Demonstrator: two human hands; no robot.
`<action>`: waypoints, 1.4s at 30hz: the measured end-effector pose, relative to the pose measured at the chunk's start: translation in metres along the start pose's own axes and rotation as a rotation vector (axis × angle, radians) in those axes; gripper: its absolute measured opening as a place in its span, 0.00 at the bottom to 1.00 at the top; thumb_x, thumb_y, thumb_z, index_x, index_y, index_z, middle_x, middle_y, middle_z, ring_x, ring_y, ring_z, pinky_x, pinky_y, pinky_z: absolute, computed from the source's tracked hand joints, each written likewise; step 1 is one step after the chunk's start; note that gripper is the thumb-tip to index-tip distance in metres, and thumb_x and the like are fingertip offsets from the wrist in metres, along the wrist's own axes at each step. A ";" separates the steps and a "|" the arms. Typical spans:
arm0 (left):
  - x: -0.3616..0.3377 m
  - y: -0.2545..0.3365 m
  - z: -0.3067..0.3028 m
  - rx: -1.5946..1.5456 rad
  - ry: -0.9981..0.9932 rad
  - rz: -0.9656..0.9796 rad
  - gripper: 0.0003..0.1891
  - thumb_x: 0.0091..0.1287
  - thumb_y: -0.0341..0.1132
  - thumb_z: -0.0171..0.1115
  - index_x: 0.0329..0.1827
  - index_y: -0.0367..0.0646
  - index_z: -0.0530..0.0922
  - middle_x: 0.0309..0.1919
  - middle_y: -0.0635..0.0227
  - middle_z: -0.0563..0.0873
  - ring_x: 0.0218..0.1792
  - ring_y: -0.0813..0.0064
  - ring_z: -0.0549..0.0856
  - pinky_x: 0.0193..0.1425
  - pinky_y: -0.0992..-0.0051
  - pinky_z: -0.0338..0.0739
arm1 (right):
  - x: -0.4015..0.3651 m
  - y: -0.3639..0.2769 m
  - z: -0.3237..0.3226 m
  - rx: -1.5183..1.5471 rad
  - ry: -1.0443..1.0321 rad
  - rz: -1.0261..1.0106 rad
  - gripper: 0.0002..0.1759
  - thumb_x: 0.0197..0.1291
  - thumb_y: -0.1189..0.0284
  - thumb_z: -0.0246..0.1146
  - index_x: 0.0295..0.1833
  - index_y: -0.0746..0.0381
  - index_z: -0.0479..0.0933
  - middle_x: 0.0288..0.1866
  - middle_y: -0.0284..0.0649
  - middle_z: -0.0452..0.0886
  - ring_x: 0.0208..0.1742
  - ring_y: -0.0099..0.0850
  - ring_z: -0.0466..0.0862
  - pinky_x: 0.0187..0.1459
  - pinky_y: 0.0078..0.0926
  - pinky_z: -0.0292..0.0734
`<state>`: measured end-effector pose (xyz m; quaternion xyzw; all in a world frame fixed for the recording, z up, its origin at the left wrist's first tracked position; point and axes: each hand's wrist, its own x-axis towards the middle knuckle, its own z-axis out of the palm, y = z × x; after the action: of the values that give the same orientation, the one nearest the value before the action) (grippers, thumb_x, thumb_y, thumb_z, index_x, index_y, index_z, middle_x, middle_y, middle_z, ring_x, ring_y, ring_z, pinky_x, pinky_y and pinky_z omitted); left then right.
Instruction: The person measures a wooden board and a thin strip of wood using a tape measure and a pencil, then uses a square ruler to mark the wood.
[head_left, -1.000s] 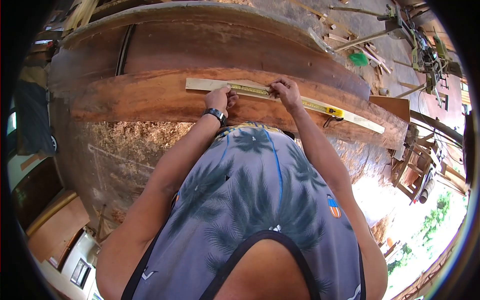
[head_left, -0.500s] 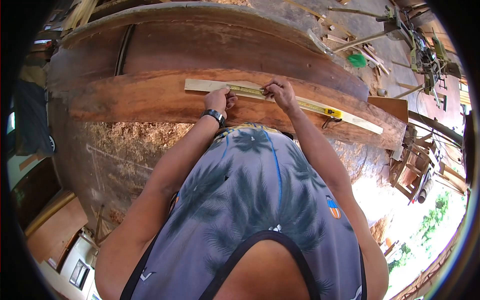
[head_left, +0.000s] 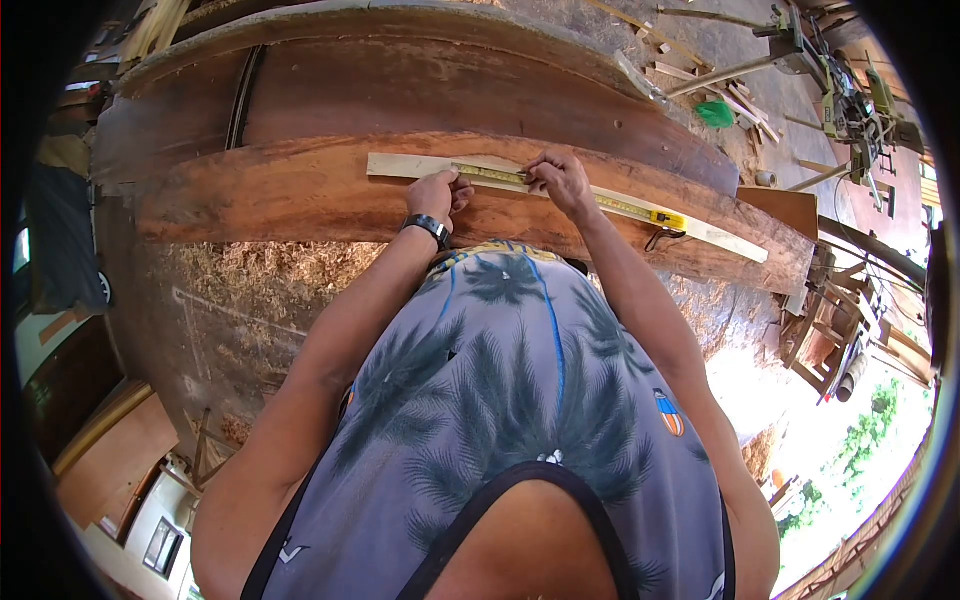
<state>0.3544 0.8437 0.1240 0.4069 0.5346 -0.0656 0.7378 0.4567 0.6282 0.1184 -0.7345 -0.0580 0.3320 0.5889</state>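
Observation:
A pale wooden strip (head_left: pixel 393 166) lies along a broad reddish-brown plank (head_left: pixel 300 190). Stretched out along the strip is a yellow tape measure (head_left: pixel 668 220), its case toward the right end and a dark wrist loop hanging from it. My left hand (head_left: pixel 436 196), with a dark band at the wrist, is closed on the blade's free end. My right hand (head_left: pixel 562 184) is pinched over the blade's middle, holding a small thin pointed thing that looks like a pencil, mostly hidden by the fingers.
Behind the plank stands a long dark wooden slab (head_left: pixel 430 95). Wood shavings (head_left: pixel 270 275) cover the ground on the near side. Offcuts and a green bag (head_left: pixel 714 114) lie at the far right, near a clamp-like metal stand (head_left: pixel 830 95). Wooden frames (head_left: pixel 835 325) stand at right.
Both hands keep their places on the strip and tape. The right hand's fingers have shifted very slightly; the view has tilted a little.

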 end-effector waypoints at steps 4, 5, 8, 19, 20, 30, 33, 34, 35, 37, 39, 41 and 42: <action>0.001 0.000 -0.001 -0.006 -0.008 0.006 0.07 0.71 0.33 0.63 0.42 0.38 0.82 0.32 0.63 0.89 0.27 0.74 0.89 0.25 0.78 0.79 | -0.001 -0.002 0.001 -0.019 0.002 -0.001 0.14 0.61 0.75 0.56 0.40 0.74 0.84 0.32 0.46 0.88 0.33 0.30 0.88 0.40 0.26 0.84; -0.001 0.000 -0.001 -0.007 -0.007 0.006 0.07 0.71 0.33 0.63 0.42 0.38 0.82 0.32 0.63 0.89 0.27 0.74 0.89 0.25 0.78 0.79 | -0.001 -0.002 0.001 -0.025 0.002 -0.008 0.14 0.61 0.75 0.56 0.40 0.73 0.84 0.32 0.46 0.88 0.33 0.30 0.88 0.40 0.26 0.84; -0.002 0.000 0.000 -0.010 0.003 0.010 0.06 0.71 0.32 0.63 0.42 0.38 0.82 0.32 0.64 0.89 0.27 0.74 0.89 0.25 0.78 0.79 | -0.001 -0.002 0.002 -0.026 -0.002 -0.020 0.14 0.61 0.75 0.56 0.40 0.73 0.84 0.32 0.46 0.88 0.33 0.29 0.88 0.40 0.26 0.84; 0.001 -0.001 -0.001 0.003 -0.013 0.014 0.07 0.71 0.33 0.63 0.42 0.38 0.82 0.32 0.64 0.89 0.26 0.74 0.88 0.24 0.78 0.77 | -0.001 0.003 0.003 -0.015 0.011 -0.036 0.13 0.63 0.75 0.56 0.42 0.73 0.83 0.33 0.46 0.88 0.34 0.30 0.88 0.40 0.26 0.84; 0.001 0.000 -0.001 0.004 -0.013 0.014 0.07 0.71 0.33 0.63 0.42 0.38 0.82 0.32 0.64 0.89 0.26 0.74 0.88 0.24 0.78 0.77 | -0.001 0.002 0.002 -0.029 0.007 -0.030 0.14 0.63 0.74 0.56 0.42 0.73 0.84 0.33 0.46 0.88 0.34 0.29 0.89 0.41 0.26 0.84; 0.003 -0.002 -0.001 -0.010 -0.013 0.018 0.06 0.71 0.32 0.62 0.43 0.38 0.81 0.32 0.62 0.89 0.26 0.73 0.89 0.23 0.76 0.77 | -0.003 -0.002 0.001 -0.071 -0.013 -0.044 0.13 0.65 0.75 0.56 0.43 0.73 0.82 0.34 0.47 0.88 0.33 0.30 0.88 0.39 0.27 0.84; 0.005 -0.004 -0.001 -0.018 -0.016 0.022 0.06 0.71 0.32 0.62 0.43 0.38 0.81 0.32 0.62 0.89 0.26 0.73 0.89 0.23 0.76 0.77 | -0.002 -0.001 0.002 -0.108 0.017 -0.056 0.13 0.64 0.75 0.56 0.42 0.73 0.83 0.34 0.46 0.88 0.33 0.30 0.88 0.39 0.26 0.84; 0.005 -0.004 -0.001 -0.020 -0.019 0.020 0.06 0.71 0.32 0.62 0.43 0.38 0.81 0.32 0.62 0.89 0.26 0.73 0.89 0.23 0.76 0.77 | -0.001 0.001 0.001 -0.077 -0.005 -0.037 0.13 0.65 0.75 0.56 0.43 0.73 0.83 0.34 0.46 0.88 0.34 0.29 0.88 0.39 0.26 0.84; 0.005 -0.004 -0.002 -0.017 -0.020 0.021 0.06 0.71 0.32 0.62 0.43 0.38 0.81 0.32 0.62 0.89 0.26 0.73 0.89 0.23 0.76 0.77 | 0.001 0.003 0.000 -0.045 -0.026 -0.018 0.13 0.65 0.75 0.56 0.44 0.73 0.83 0.34 0.46 0.88 0.34 0.29 0.88 0.40 0.26 0.84; 0.005 -0.004 -0.002 -0.015 -0.015 0.020 0.06 0.71 0.32 0.62 0.42 0.37 0.81 0.32 0.62 0.89 0.26 0.73 0.89 0.23 0.76 0.77 | 0.001 0.007 0.001 0.078 0.014 0.002 0.13 0.68 0.74 0.57 0.46 0.72 0.82 0.35 0.46 0.88 0.35 0.29 0.88 0.40 0.26 0.84; 0.007 -0.005 -0.002 -0.031 -0.030 0.021 0.06 0.71 0.32 0.62 0.42 0.37 0.81 0.32 0.62 0.89 0.26 0.73 0.89 0.23 0.76 0.77 | 0.002 0.009 -0.006 0.195 0.048 0.016 0.13 0.71 0.72 0.57 0.49 0.72 0.82 0.36 0.46 0.88 0.36 0.29 0.88 0.41 0.26 0.84; 0.007 -0.005 -0.002 -0.053 -0.035 0.020 0.06 0.71 0.32 0.62 0.42 0.37 0.81 0.32 0.63 0.89 0.26 0.73 0.89 0.23 0.76 0.77 | -0.007 0.001 -0.014 0.174 0.222 -0.091 0.17 0.76 0.66 0.58 0.53 0.70 0.81 0.39 0.47 0.88 0.38 0.29 0.89 0.43 0.26 0.84; 0.005 -0.004 0.000 -0.059 -0.022 0.024 0.06 0.71 0.31 0.62 0.42 0.36 0.80 0.31 0.61 0.88 0.25 0.71 0.88 0.21 0.77 0.75 | -0.015 -0.005 -0.021 0.172 0.216 -0.090 0.17 0.76 0.66 0.58 0.53 0.70 0.81 0.39 0.47 0.88 0.38 0.29 0.89 0.43 0.26 0.84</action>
<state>0.3541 0.8430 0.1181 0.3905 0.5232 -0.0453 0.7561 0.4588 0.6053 0.1311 -0.7095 0.0014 0.2282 0.6668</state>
